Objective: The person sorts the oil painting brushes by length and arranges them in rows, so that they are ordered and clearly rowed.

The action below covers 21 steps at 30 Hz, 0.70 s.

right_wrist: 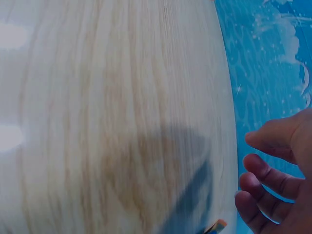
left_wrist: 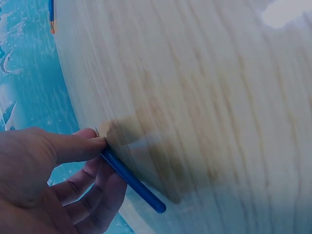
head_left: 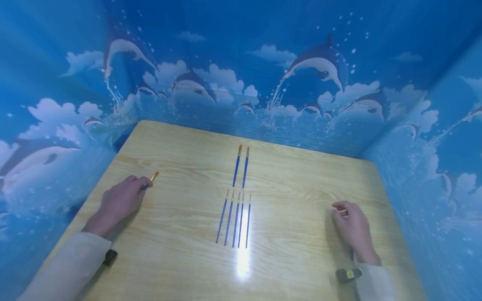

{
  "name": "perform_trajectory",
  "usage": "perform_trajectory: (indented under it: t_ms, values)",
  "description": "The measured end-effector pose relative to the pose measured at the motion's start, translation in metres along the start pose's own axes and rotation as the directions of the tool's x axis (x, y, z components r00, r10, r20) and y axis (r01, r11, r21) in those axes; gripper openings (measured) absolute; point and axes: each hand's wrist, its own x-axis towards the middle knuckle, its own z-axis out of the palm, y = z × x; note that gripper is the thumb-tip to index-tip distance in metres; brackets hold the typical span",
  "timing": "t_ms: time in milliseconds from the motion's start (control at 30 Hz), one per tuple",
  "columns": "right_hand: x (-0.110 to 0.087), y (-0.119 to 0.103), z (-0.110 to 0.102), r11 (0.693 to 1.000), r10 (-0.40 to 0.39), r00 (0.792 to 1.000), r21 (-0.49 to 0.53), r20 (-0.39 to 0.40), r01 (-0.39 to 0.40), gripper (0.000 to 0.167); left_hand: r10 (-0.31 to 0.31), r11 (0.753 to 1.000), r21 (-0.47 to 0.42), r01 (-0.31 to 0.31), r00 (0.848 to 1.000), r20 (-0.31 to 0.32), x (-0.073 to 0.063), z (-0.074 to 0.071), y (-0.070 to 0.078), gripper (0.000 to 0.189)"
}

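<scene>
My left hand (head_left: 121,201) is above the left side of the table and pinches a flat paintbrush (left_wrist: 134,181) between thumb and fingers. Its blue handle shows in the left wrist view; its orange bristles stick out past the fingers in the head view. At the right side, my right hand (head_left: 354,230) hovers with fingers loosely bent and apart, holding nothing in the right wrist view. Another paintbrush's orange tip (right_wrist: 218,226) shows at that view's bottom edge, below the hand; most of this brush is hidden.
Two wider blue paintbrushes (head_left: 236,167) lie side by side at the back middle of the wooden table (head_left: 293,179). Nearer, several thin blue paintbrushes (head_left: 229,219) form a row. Dolphin-printed cloth (head_left: 226,50) surrounds the table's back and sides.
</scene>
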Motion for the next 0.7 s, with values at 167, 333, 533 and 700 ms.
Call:
perform_trajectory:
  t_ms: [167, 333, 533, 700]
  values:
    - [0.002, 0.01, -0.002, 1.0, 0.031, 0.999, -0.002, 0.026, -0.031, 0.03, 0.012, 1.0, 0.007, -0.012, 1.0, -0.017, -0.001, 0.0, 0.002, 0.028]
    - [0.005, 0.019, 0.0, 0.994, 0.111, 0.993, -0.009, 0.041, -0.11, 0.034, 0.021, 1.0, 0.009, -0.021, 1.0, -0.019, -0.001, -0.001, 0.002, 0.027]
    - [0.007, 0.028, 0.004, 0.981, 0.193, 0.98, -0.021, 0.052, -0.192, 0.038, 0.071, 0.997, 0.023, -0.07, 0.997, -0.04, 0.0, -0.002, 0.001, 0.027]
    - [0.006, 0.035, 0.001, 0.986, 0.169, 0.984, -0.011, 0.056, -0.169, 0.038, 0.117, 0.993, 0.042, -0.114, 0.991, -0.06, 0.003, -0.006, 0.004, 0.024]
